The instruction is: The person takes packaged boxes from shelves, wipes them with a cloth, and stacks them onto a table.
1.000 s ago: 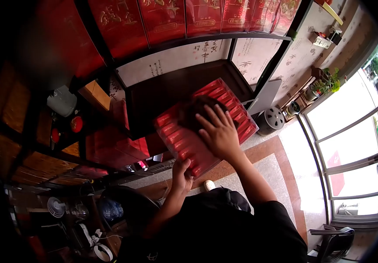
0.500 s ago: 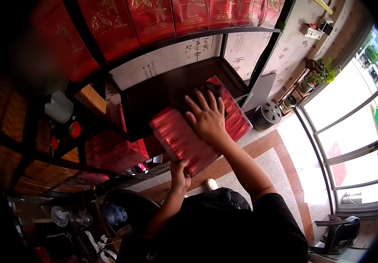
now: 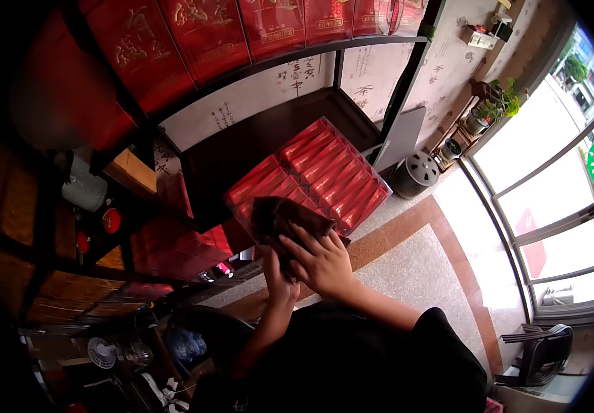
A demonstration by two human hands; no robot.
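A dark brown cloth [image 3: 284, 215] is bunched between my two hands, in front of a flat case with a clear cover full of red packets [image 3: 331, 168]. My left hand [image 3: 278, 279] grips the cloth from the near left, thumb up, its other fingers largely hidden. Pressed onto the cloth from the right is my right hand [image 3: 326, 267], its fingers bent over the folds. The case rests tilted on the dark shelf [image 3: 242, 148], and its near corner is covered by the cloth and hands.
Tall red gift boxes [image 3: 207, 31] line the shelf above. More red boxes [image 3: 173, 237] sit lower left, near a grey container [image 3: 83, 186]. A round metal bin [image 3: 417, 173] stands on the floor beyond the case, with potted plants [image 3: 493, 107] by the glass front.
My right hand has come off the top of the case, back toward me. My left hand has let go of the case's near edge, and both hands now hold the cloth.
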